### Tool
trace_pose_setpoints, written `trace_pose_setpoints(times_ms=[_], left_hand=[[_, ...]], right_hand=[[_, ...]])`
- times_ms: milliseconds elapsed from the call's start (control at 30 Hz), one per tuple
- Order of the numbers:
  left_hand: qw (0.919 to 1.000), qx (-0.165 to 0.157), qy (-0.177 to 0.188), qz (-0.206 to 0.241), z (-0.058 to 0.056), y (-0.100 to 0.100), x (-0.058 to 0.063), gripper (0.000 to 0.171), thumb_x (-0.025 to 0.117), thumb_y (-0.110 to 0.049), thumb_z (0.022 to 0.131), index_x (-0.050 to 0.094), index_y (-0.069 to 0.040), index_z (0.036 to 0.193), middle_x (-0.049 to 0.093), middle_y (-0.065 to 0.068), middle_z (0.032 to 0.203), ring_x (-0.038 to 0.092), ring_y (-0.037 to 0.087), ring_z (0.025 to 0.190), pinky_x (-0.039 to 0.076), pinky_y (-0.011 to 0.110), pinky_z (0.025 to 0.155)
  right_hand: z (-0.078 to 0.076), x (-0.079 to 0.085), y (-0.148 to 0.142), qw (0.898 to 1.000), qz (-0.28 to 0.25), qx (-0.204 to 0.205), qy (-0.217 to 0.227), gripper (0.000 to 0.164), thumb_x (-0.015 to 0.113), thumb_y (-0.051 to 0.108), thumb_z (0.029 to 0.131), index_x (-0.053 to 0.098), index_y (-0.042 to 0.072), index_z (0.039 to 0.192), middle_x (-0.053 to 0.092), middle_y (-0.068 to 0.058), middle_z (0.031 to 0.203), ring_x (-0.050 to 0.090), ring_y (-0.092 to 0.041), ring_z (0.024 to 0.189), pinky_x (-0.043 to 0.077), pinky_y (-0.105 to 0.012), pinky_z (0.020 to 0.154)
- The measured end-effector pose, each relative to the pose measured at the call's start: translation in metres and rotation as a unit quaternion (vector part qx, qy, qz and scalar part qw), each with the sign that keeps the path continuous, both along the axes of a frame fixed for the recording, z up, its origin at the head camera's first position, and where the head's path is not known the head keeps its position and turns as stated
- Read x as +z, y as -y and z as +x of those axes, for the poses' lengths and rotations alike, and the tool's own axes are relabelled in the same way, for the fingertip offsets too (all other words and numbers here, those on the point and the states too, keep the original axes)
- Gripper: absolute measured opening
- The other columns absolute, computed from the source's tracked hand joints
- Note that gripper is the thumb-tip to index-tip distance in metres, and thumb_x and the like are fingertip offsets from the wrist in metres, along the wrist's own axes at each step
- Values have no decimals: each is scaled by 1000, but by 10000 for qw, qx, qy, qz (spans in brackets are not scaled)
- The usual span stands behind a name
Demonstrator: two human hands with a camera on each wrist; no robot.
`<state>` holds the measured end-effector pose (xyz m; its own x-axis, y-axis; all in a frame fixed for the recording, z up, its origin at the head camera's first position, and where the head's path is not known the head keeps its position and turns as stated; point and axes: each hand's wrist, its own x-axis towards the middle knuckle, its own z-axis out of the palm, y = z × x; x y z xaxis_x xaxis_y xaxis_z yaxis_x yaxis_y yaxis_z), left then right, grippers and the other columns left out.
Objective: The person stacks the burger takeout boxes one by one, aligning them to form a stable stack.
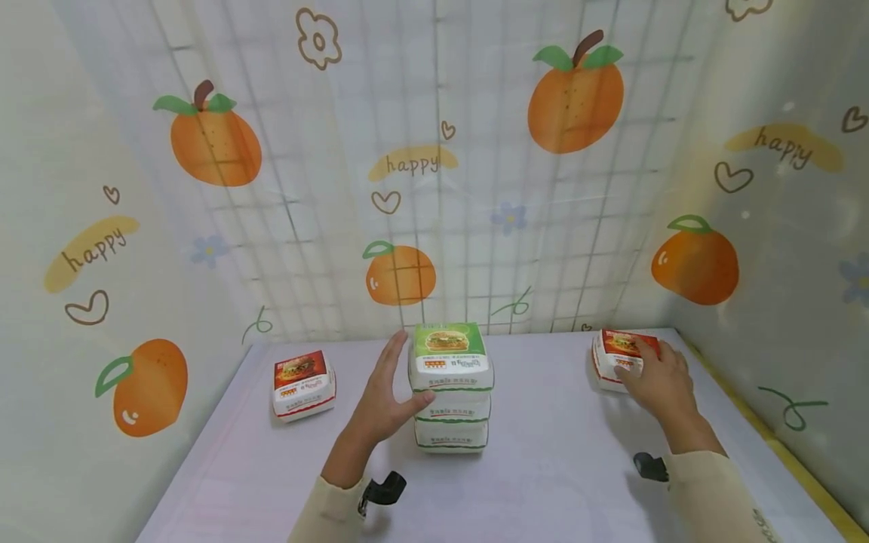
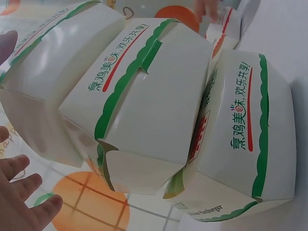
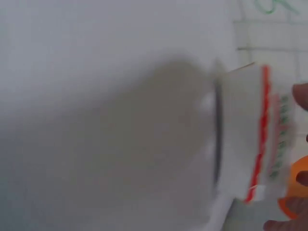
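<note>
Three green-trimmed hamburger boxes stand in a stack (image 1: 451,418) at the middle of the table, the top box (image 1: 451,369) showing a green lid with a burger picture. My left hand (image 1: 382,400) is at the stack's left side, fingers spread and thumb overlapping the top box's lower front corner. The left wrist view shows those fingers (image 2: 29,187) straight beside the boxes. At the right, my right hand (image 1: 661,377) hovers over a red-trimmed hamburger box (image 1: 614,373), fingers spread across its lid. In the right wrist view the thumb and fingertips are at the box's (image 3: 245,139) upper side.
Another red-trimmed hamburger box (image 1: 303,396) sits at the table's left. A white curtain (image 1: 475,249) printed with oranges hangs behind the pale table (image 1: 536,467) and along both sides. A yellow strip (image 1: 781,437) runs along the right edge.
</note>
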<state>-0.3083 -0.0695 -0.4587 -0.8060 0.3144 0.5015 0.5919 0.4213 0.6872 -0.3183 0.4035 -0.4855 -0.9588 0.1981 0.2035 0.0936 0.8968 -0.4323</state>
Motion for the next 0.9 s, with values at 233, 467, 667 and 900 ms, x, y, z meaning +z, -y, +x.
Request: trace_pose_setpoints(times_ms=[233,467,667,900], left_hand=[[9999,-21,144,-69,2,-2,-1,92,66,-57,84,13,-34,156,15,-11,159,16,14,145,24,58,109],[9999,-123,-9,-18,0,-4,0,89,65,-55,86,15,-32,156,18,-2,160,17,16,145,24,59,109],[9998,-177,-30,-38,-2,-5,0,88,64,-55,86,15,-33,156,18,-5,160,17,14,144,25,58,109],[9998,-187,-18,-49,-2,-3,-5,89,64,-54,87,16,-28,157,18,-2,160,16,16,145,24,58,109]], right_hand=[[4,-24,-14,9957,-285,110,872,95,42,63,95,6,-3,152,-5,-46,144,1,-67,127,15,-81,90],[9,-32,3,9968,-363,279,660,95,46,63,93,10,1,154,-4,-41,148,3,-63,130,18,-80,91],[18,-33,26,9962,-144,530,677,95,53,65,89,17,6,155,6,-39,147,9,-60,130,23,-78,93],[32,-30,53,9943,144,980,392,94,57,68,86,30,8,152,22,-34,143,25,-56,127,29,-73,95]])
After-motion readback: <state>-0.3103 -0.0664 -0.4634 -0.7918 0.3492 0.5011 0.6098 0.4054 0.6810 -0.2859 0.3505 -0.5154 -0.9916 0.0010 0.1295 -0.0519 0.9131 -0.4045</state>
